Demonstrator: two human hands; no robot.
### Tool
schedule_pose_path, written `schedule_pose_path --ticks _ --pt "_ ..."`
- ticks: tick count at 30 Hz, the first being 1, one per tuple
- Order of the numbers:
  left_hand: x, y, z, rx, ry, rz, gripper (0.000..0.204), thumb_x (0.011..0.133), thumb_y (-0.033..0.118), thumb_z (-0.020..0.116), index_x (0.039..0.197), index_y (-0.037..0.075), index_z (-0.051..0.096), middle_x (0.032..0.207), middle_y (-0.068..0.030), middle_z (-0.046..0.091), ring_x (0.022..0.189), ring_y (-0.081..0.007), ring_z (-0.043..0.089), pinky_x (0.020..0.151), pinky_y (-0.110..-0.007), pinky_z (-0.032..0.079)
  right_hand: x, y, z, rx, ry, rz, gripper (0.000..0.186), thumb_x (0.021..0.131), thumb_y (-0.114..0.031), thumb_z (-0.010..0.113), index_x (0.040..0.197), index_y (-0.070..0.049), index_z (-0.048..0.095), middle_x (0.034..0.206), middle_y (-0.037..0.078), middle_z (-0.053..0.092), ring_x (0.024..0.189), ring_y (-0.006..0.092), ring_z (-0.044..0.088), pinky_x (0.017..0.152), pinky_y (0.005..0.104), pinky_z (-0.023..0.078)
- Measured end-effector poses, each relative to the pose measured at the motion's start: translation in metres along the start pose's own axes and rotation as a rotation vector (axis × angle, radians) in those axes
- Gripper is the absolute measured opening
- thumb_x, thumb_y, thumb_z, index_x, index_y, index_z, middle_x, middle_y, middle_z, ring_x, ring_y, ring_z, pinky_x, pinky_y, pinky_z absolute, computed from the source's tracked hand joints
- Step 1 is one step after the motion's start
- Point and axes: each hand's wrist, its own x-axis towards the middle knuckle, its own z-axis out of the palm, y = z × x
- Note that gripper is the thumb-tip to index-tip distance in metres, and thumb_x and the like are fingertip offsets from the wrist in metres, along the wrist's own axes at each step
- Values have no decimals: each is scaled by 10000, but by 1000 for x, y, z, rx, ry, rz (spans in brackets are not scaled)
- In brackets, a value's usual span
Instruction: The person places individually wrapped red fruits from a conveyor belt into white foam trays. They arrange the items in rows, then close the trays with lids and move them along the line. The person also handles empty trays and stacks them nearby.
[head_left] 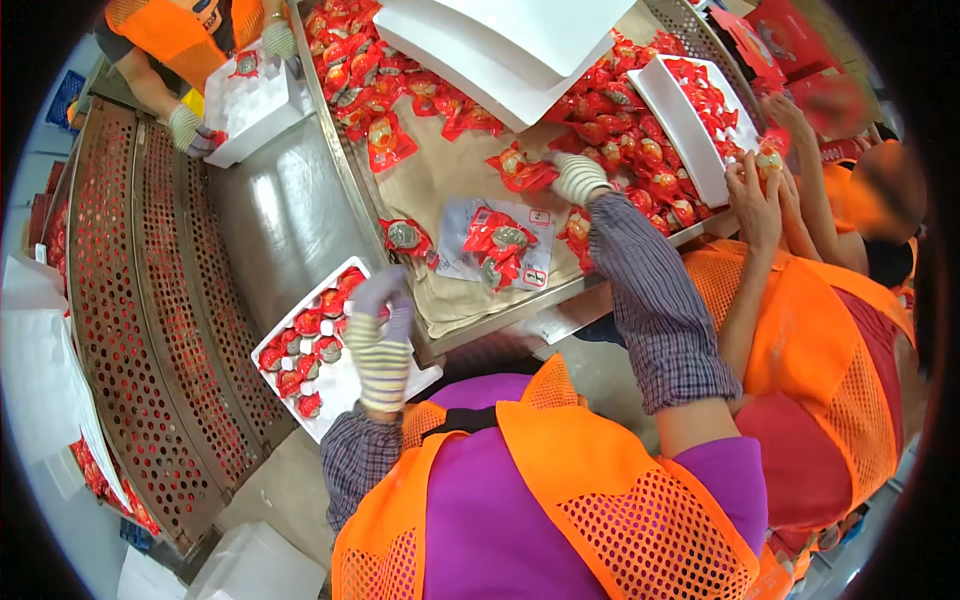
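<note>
My right hand [580,180], in a striped knit glove with grey fingertips, reaches over the cloth-covered table. Its fingers are closed on the edge of a red packet [521,169]. My left hand [382,335], gloved alike, is above a white foam tray [347,400] at the table's near left corner. Motion smears its fingers, so their grip does not show. Several red-and-silver packets [308,322] stand in rows in that tray. A small pile of packets [497,240] lies on a plastic-covered sheet between my hands, with a single packet [407,238] to its left.
Packets are heaped at the back around a large white foam box [480,60]; another white box [690,130] stands right. A co-worker's hands [762,185] hold a packet there. Far left, a gloved co-worker handles a white tray [245,115] beside a perforated metal conveyor [150,300].
</note>
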Motion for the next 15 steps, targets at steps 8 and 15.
schedule_pose_path --ticks 8,15 --pt "6 1 98 -701 -297 -645 358 862 113 590 1196 14 507 1103 -89 579 1023 -209 574 874 -325 482 -109 -24 -20 1493 -128 -48 263 818 -207 648 1008 -24 653 834 20 650 716 86 590 644 238 481" --pt "-2 17 109 -1038 -313 -683 542 797 120 684 1271 49 433 1180 -83 546 1057 -223 565 839 -359 525 -169 -110 -45 1712 -89 -68 231 828 -81 627 1034 25 629 928 65 661 837 124 620 769 265 511"
